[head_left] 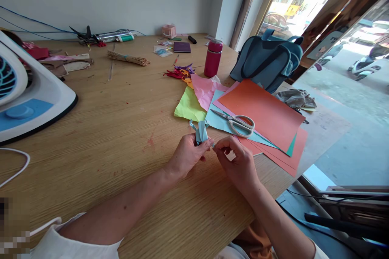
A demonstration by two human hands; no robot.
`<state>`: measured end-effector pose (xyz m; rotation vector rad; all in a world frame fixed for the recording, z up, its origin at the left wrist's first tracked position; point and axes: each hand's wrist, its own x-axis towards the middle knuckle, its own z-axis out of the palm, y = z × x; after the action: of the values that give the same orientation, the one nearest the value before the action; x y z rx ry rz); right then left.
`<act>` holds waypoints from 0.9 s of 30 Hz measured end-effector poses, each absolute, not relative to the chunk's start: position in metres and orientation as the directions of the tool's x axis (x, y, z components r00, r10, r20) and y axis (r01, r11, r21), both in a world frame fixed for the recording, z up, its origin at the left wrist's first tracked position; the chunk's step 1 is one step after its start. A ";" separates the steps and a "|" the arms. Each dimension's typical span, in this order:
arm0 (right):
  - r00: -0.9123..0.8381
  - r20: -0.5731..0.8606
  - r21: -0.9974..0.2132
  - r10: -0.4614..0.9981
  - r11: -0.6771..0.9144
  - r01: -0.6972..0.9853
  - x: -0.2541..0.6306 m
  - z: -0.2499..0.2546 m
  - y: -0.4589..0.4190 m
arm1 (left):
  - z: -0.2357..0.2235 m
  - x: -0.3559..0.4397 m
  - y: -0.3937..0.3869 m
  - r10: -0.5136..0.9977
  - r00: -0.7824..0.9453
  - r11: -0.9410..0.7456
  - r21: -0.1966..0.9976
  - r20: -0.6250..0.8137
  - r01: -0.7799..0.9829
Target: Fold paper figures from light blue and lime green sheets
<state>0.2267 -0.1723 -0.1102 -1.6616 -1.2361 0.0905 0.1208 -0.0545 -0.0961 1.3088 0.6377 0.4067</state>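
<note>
My left hand (189, 153) is closed around a light blue folded paper figure (201, 132), thumb across its near side. Narrow folded points stick up from the figure at its left and right. Close beside it, my right hand (235, 158) pinches a small light blue paper tip at the figure's lower right, thumb against forefinger. The lower part of the figure is hidden by my left fingers. Just beyond my right hand, scissors (240, 124) with white handles lie on the coloured paper sheets, blades towards the left.
Orange sheets (261, 105), crumpled yellow-green paper (190, 105) and pink paper (202, 89) lie ahead. Behind them stand a red bottle (213, 58) and a blue bag (263, 62). A bundle of sticks (127, 58) lies farther back; a white fan (36, 101) stands left.
</note>
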 end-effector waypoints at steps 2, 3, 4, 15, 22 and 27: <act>0.450 0.502 -0.707 0.738 0.051 0.705 0.227 -0.111 -0.173 | -0.097 0.121 -0.054 0.603 0.771 0.237 0.969 -0.206 0.074; 0.437 0.515 -0.690 0.737 0.054 0.721 0.226 -0.111 -0.173 | -0.097 0.121 -0.054 0.598 0.774 0.240 0.968 -0.210 0.077; 0.428 0.525 -0.676 0.735 0.055 0.735 0.226 -0.110 -0.173 | -0.097 0.121 -0.054 0.594 0.776 0.242 0.967 -0.213 0.080; 0.460 0.550 -0.649 0.697 0.010 0.761 0.226 -0.109 -0.172 | -0.101 0.120 -0.054 0.577 0.800 0.126 0.986 -0.164 0.111; 0.522 0.372 -0.812 0.768 -0.002 0.583 0.227 -0.106 -0.173 | -0.101 0.118 -0.058 0.639 0.768 -0.114 0.992 0.029 0.057; 0.547 0.208 -0.933 0.811 -0.004 0.361 0.227 -0.103 -0.172 | -0.098 0.118 -0.059 0.674 0.727 -0.247 0.967 0.131 0.055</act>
<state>0.2275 -0.1718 -0.1025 -1.6025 -1.0170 0.4747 0.1176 -0.0592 -0.0976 1.7429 0.5796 0.6480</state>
